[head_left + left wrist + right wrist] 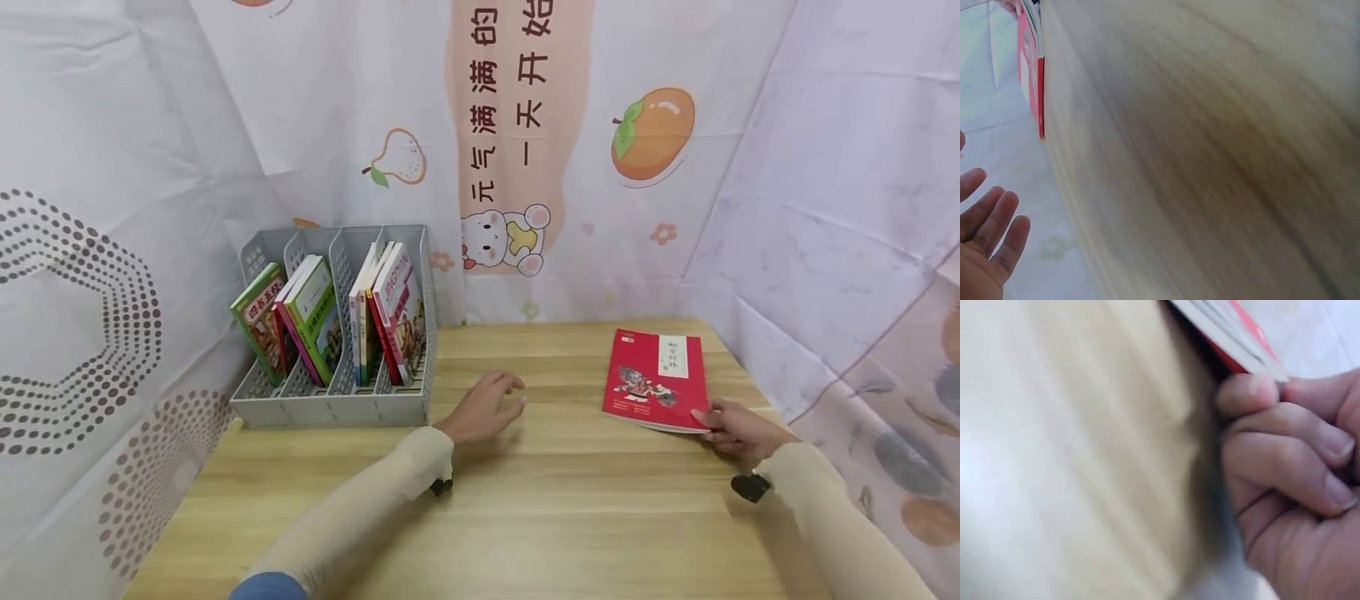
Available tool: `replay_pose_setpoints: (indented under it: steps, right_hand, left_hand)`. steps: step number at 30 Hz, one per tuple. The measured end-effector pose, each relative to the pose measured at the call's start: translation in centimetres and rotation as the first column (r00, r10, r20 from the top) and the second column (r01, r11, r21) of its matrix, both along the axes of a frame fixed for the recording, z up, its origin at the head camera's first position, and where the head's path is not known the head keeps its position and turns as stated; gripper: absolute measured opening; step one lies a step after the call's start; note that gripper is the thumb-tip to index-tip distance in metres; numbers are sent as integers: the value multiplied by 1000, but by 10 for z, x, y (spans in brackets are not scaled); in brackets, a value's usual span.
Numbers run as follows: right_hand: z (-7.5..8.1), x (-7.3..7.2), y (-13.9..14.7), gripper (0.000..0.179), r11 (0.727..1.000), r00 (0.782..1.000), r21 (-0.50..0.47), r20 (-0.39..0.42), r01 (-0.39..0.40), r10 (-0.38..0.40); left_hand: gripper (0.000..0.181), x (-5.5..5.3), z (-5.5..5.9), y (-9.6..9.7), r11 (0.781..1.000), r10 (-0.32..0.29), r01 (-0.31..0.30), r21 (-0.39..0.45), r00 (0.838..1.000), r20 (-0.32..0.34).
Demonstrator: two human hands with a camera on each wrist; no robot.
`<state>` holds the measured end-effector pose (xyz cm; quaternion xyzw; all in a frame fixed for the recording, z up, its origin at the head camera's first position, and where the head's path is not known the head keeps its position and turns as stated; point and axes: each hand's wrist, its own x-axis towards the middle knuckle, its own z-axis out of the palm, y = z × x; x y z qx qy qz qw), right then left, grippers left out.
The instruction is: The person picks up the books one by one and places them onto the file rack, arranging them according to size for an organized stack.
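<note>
A thin red book (645, 383) with a white title panel is at the right of the wooden table, its near right corner between the thumb and fingers of my right hand (738, 429). In the right wrist view, the fingers of that hand (1291, 450) curl under the corner of the book (1235, 337), whose white page edges show. My left hand (486, 407) is over the middle of the table, beside the file rack, holding nothing. Its fingers (999, 219) are spread and slightly bent in the left wrist view.
A grey file rack (330, 410) with several slots stands at the left of the table (540, 525). Children's books (401, 312) lean in its slots, among them a green one (318, 321). Printed cloth (360, 83) hangs behind and along both sides.
</note>
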<state>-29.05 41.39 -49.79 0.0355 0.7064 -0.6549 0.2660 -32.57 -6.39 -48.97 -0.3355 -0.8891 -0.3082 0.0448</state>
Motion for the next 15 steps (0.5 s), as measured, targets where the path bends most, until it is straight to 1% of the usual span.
replay_pose_setpoints:
  steps: [2, 4, 6, 7, 9, 12, 15]
  right_hand:
    - [-6, 5, -6, 23, 996, 995, 49, -61, 75, -72]
    - [-11, 8, -10, 26, 990, 988, 81, -110, 114, -105]
    - [-13, 10, -12, 24, 989, 984, 86, -142, 123, -110]
    - [-13, 11, -12, 23, 989, 981, 83, -159, 121, -107]
    - [-12, 13, -13, 13, 993, 976, 58, -198, 102, -89]
    - [-10, 16, -18, 14, 998, 968, 7, -245, 56, -53]
    - [-10, 18, -28, 15, 999, 962, -38, -273, 10, -20]
  left_hand:
    - [37, 2, 0, -3, 1000, 7, -7, 5, 1000, 27]
    - [37, 1, 0, -5, 1000, 12, -13, 14, 999, 46]
    - [37, 0, 1, -5, 1000, 11, -13, 27, 998, 59]
    - [37, -1, 1, -5, 999, 11, -13, 33, 998, 61]
    - [36, -2, 0, -3, 999, 10, -13, 42, 998, 64]
    - [31, -2, -1, -1, 998, -3, -1, 66, 998, 66]
    - [28, -2, -2, 1, 995, -40, 31, 98, 995, 88]
